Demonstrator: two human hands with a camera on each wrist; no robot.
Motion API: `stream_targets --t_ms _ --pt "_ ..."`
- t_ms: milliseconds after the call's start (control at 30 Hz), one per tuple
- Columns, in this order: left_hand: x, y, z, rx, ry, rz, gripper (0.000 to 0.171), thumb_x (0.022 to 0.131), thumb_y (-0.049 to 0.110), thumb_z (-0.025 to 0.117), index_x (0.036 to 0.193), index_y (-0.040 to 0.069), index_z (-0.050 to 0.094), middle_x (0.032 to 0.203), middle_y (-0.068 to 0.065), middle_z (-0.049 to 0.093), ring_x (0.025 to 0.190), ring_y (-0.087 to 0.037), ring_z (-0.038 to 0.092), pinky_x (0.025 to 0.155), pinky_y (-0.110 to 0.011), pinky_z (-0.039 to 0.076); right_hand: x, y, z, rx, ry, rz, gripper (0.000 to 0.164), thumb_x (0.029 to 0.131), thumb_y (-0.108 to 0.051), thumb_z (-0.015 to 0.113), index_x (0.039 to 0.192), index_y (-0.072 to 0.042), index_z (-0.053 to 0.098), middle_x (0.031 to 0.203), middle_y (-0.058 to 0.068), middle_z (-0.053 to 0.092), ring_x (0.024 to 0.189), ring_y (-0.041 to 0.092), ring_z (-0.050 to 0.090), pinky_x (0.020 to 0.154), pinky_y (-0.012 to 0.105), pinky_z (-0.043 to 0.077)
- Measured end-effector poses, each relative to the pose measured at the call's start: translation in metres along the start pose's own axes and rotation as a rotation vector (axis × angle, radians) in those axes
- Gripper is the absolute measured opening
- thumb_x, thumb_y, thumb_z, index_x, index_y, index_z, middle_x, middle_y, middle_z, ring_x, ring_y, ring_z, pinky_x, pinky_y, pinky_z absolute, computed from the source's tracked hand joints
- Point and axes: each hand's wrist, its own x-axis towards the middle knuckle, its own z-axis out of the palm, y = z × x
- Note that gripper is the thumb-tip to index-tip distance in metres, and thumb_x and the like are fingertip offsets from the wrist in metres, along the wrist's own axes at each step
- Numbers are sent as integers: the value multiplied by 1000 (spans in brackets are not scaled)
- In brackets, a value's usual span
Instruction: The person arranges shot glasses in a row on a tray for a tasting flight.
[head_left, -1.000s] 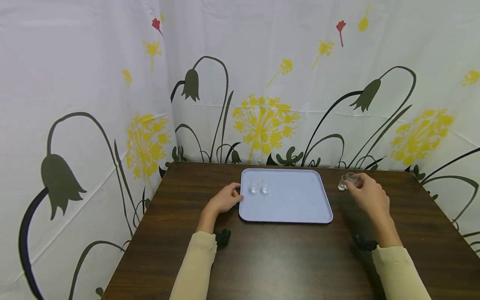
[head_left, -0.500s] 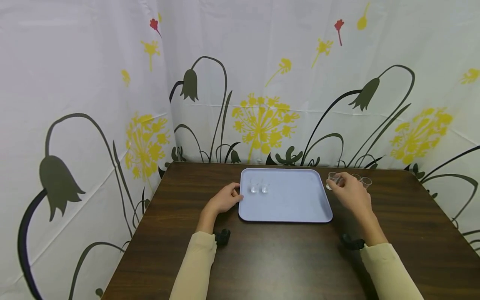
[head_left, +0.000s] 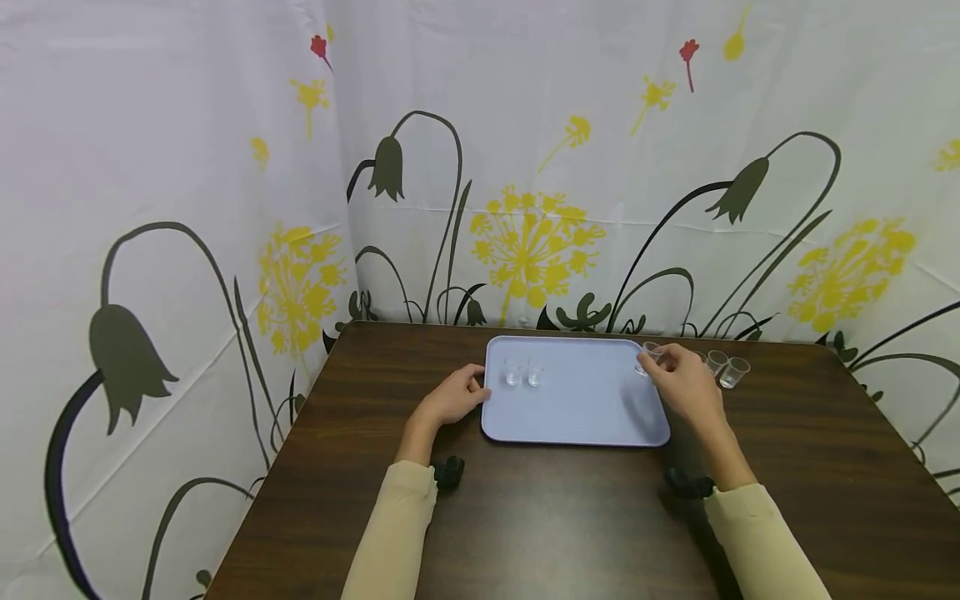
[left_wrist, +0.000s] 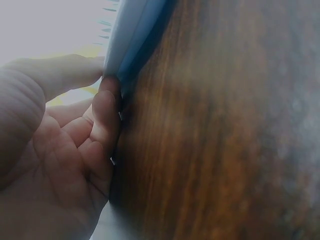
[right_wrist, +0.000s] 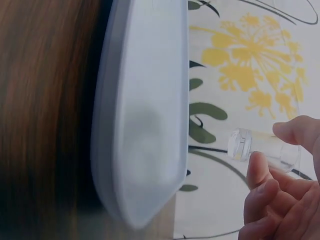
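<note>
My right hand (head_left: 692, 387) pinches a clear shot glass (right_wrist: 265, 146) between thumb and fingers, raised above the right end of a pale blue tray (head_left: 573, 417). In the right wrist view the glass lies sideways to the camera, its thick base pointing toward the tray. My left hand (head_left: 454, 395) grips the tray's left edge; in the left wrist view the thumb lies on the rim and the fingertips curl against its underside. Two clear shot glasses, a left one (head_left: 512, 373) and a right one (head_left: 536, 373), stand side by side on the tray's left part.
Right of the tray, behind my right hand, more shot glasses stand on the dark wooden table (head_left: 555, 517); the outermost glass (head_left: 735, 374) shows fully, another is partly hidden. A white curtain (head_left: 420, 58) with printed flowers hangs along the table's back edge.
My right hand has moved left with the shot glass, from the group of glasses on the table to over the tray's right end. The left hand stays at the tray's edge.
</note>
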Motion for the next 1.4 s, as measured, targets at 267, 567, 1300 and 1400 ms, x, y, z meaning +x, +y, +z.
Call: stream_targets --t_ms 267,567,1300,1400 --pt "3 -3 0 -2 -8 3 56 108 19 62 155 -6 48 95 -7 67 77 -15 54 74 -29 44 4 -16 15 49 -56 10 59 103 -61 63 129 -9 71 91 9 77 76 20 66 60 35 44" --pt "3 -3 0 -20 -12 1 56 108 19 62 156 -5 47 92 -5 65 74 -14 52 73 -28 43 6 -30 34 61 -113 -17 54 102 -57 65 128 -10 72 92 7 79 76 19 68 61 34 46" --pt "0 -1 -1 -48 -35 3 57 108 16 62 157 -6 46 88 -5 64 70 -15 51 70 -28 42 10 -53 65 103 -170 -99 41 99 -43 75 116 -6 75 86 7 74 71 16 61 62 32 47" --pt "0 -1 -2 -45 -42 1 57 108 17 62 158 -5 45 89 -4 63 71 -14 51 70 -27 42 12 -55 68 92 -205 -104 39 99 -41 76 118 -7 76 90 7 74 73 17 61 62 32 47"
